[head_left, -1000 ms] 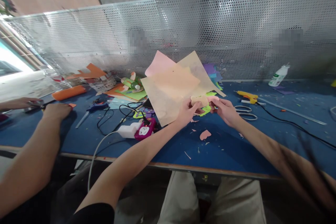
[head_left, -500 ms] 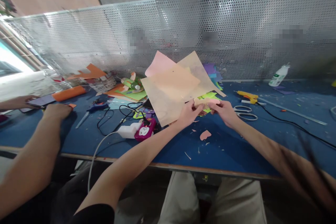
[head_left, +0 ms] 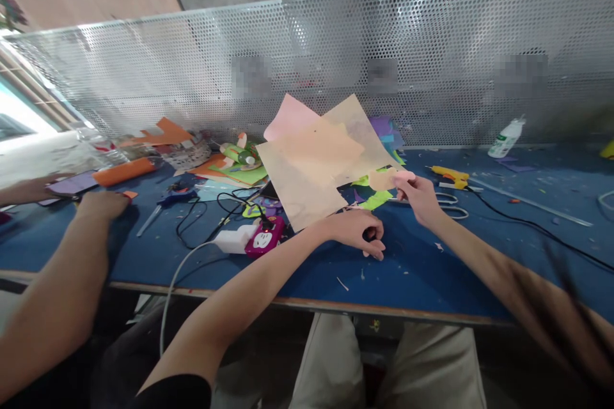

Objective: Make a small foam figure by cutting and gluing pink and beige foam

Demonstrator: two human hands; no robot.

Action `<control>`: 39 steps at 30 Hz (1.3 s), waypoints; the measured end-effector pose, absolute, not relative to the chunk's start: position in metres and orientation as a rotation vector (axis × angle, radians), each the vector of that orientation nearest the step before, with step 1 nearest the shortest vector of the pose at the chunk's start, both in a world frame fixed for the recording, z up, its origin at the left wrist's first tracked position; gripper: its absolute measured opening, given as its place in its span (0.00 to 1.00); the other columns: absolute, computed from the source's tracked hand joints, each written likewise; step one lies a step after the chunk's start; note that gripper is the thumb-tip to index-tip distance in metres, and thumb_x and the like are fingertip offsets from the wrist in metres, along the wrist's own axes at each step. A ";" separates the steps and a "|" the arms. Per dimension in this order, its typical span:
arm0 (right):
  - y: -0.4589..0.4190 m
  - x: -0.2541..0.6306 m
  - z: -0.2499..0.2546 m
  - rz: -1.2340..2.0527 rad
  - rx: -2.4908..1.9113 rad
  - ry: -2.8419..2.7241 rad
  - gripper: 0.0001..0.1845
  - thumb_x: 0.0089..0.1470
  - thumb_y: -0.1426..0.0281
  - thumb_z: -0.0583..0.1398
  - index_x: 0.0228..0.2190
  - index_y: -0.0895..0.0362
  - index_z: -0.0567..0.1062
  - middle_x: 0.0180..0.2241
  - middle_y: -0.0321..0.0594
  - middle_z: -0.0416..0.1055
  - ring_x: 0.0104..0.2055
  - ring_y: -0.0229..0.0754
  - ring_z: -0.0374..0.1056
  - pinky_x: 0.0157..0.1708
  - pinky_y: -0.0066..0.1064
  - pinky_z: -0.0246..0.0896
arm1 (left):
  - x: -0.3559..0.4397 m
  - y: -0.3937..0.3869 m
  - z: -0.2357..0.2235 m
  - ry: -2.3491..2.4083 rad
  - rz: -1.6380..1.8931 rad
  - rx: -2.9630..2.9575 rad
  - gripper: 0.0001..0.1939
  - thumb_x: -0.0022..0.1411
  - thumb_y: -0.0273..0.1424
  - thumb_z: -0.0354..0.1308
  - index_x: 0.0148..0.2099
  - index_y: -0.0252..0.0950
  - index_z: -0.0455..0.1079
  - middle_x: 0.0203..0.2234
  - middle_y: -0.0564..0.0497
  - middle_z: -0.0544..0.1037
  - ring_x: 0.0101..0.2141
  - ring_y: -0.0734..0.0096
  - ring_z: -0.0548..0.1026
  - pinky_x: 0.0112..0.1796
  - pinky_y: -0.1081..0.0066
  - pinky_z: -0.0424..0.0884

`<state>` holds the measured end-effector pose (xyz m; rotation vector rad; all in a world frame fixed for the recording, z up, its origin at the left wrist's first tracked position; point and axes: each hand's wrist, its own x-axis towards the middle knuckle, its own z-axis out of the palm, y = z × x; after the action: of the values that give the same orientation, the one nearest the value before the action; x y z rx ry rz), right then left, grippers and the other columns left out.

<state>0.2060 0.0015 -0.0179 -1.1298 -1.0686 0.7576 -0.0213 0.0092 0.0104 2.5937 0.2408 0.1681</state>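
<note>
The right hand [head_left: 421,197] is pinching the cutout [head_left: 380,179]; the left hand [head_left: 355,229] is partly covering the scrap [head_left: 380,245], finger grip indeterminable.

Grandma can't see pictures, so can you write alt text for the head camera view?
A person's right hand holds a small cream-and-pink paper cutout above a blue table; the left hand is at a pink paper piece. Behind lie a large cream sheet and a pink sheet, with a yellow glue gun at right.
</note>
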 end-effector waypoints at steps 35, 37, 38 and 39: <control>-0.003 0.206 -0.013 0.864 -1.046 -1.104 0.20 0.44 0.53 0.72 0.30 0.56 0.78 0.19 0.30 0.66 0.21 0.34 0.58 0.23 0.29 0.60 | -0.016 0.030 -0.010 0.707 1.169 1.657 0.21 0.65 0.48 0.60 0.48 0.35 0.77 0.41 0.47 0.80 0.39 0.68 0.75 0.40 0.70 0.72; -0.003 0.204 -0.013 0.859 -1.065 -1.114 0.20 0.45 0.53 0.72 0.28 0.56 0.78 0.19 0.31 0.66 0.21 0.34 0.59 0.23 0.29 0.60 | -0.015 0.028 -0.011 0.696 1.191 1.604 0.21 0.64 0.48 0.61 0.48 0.35 0.77 0.40 0.48 0.80 0.39 0.69 0.75 0.40 0.71 0.72; -0.004 0.203 -0.014 0.855 -1.071 -1.118 0.20 0.45 0.53 0.72 0.28 0.56 0.78 0.19 0.31 0.66 0.21 0.35 0.59 0.23 0.30 0.60 | -0.014 0.028 -0.012 0.681 1.197 1.568 0.21 0.64 0.48 0.62 0.48 0.35 0.77 0.40 0.48 0.80 0.39 0.70 0.76 0.40 0.71 0.72; -0.004 0.202 -0.014 0.850 -1.074 -1.120 0.20 0.45 0.53 0.71 0.28 0.56 0.78 0.19 0.31 0.67 0.21 0.35 0.59 0.23 0.30 0.60 | -0.012 0.028 -0.013 0.663 1.197 1.528 0.21 0.63 0.48 0.62 0.48 0.36 0.77 0.39 0.48 0.80 0.39 0.70 0.76 0.41 0.70 0.73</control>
<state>0.2018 -0.0040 -0.0138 -1.0738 -1.1205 0.8505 -0.0122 0.0278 -0.0125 1.5276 0.6634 1.1975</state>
